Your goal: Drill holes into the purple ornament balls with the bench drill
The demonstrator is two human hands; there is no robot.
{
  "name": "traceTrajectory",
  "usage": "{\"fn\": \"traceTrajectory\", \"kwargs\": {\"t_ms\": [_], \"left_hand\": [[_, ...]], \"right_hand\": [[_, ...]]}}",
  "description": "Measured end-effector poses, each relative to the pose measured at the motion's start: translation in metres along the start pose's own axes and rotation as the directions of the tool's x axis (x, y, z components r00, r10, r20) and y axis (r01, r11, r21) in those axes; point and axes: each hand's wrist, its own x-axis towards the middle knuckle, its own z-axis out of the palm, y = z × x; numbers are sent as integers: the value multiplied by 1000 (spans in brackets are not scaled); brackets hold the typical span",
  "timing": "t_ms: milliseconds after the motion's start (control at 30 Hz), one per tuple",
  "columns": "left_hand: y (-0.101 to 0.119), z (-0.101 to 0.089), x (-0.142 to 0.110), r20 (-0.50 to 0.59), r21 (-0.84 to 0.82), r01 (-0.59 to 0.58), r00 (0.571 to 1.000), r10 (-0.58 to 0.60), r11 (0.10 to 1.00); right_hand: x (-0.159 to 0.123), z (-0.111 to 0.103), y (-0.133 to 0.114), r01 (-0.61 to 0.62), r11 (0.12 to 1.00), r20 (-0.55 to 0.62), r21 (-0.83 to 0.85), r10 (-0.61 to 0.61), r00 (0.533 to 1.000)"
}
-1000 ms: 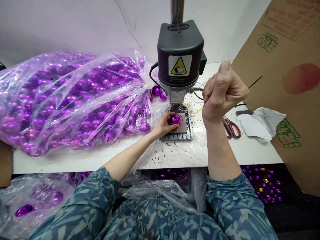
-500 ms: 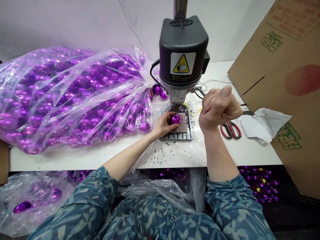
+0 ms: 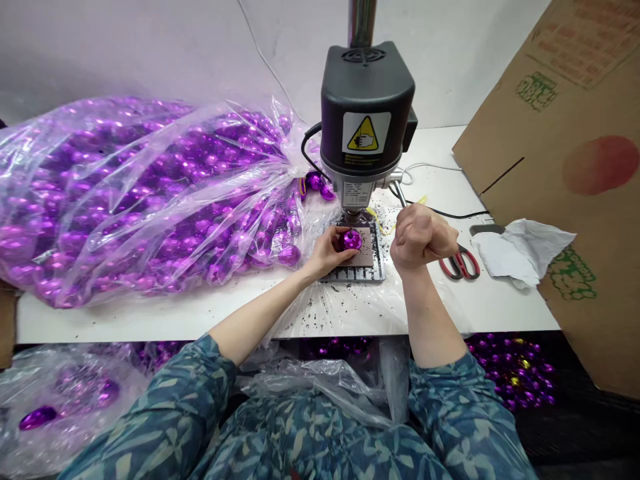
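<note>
I see left hand (image 3: 325, 252) pinching purple egg (image 3: 349, 239) on plate under drill press (image 3: 367, 120); right hand (image 3: 419, 235) fisted round lever (image 3: 399, 193). I judge drilling underway; full bag (image 3: 140, 193) at left undone.

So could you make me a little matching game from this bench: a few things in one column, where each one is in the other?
Things:
1. purple egg
2. scissors
3. big clear bag
4. cardboard box

Places:
a. far right, tilted up
b. left side of the table
c. under the drill, held by the left hand
d. just right of the right hand

Pairs: 1-c, 2-d, 3-b, 4-a
</note>
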Motion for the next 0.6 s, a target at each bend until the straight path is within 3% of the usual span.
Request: {"fn": "traceTrajectory", "kwargs": {"t_ms": [167, 267, 333, 367, 400, 433, 500, 567, 600], "left_hand": [[4, 2, 2, 1, -31, 18, 1000, -18, 999], [13, -4, -7, -34, -33, 29, 999, -30, 999], [23, -13, -26, 41, -30, 57, 998, -55, 998], [29, -18, -40, 149, -13, 64, 987, -61, 998], [34, -24, -56, 296, 19, 59, 953, -62, 998], [39, -29, -74, 460, 64, 32, 886, -58, 997], [47, -36, -110, 717, 153, -88, 695, -49, 984], [52, -40, -134, 840, 174, -203, 541, -38, 963], [52, -42, -138, 861, 163, -230, 508, -24, 960]], "right_hand": [[37, 21, -9, -184, 980, -4, -72, 184, 983], [66, 38, -7, -337, 921, 64, -197, 355, 933], [77, 44, -5, -368, 907, 81, -205, 390, 917], [79, 46, -4, -372, 908, 82, -193, 393, 916], [79, 46, -4, -373, 911, 78, -176, 391, 917], [78, 46, -4, -371, 915, 76, -161, 386, 919], [76, 46, -5, -363, 920, 65, -146, 375, 925], [73, 45, -5, -360, 920, 56, -154, 372, 927], [73, 45, -5, -359, 919, 52, -161, 371, 927]]}}
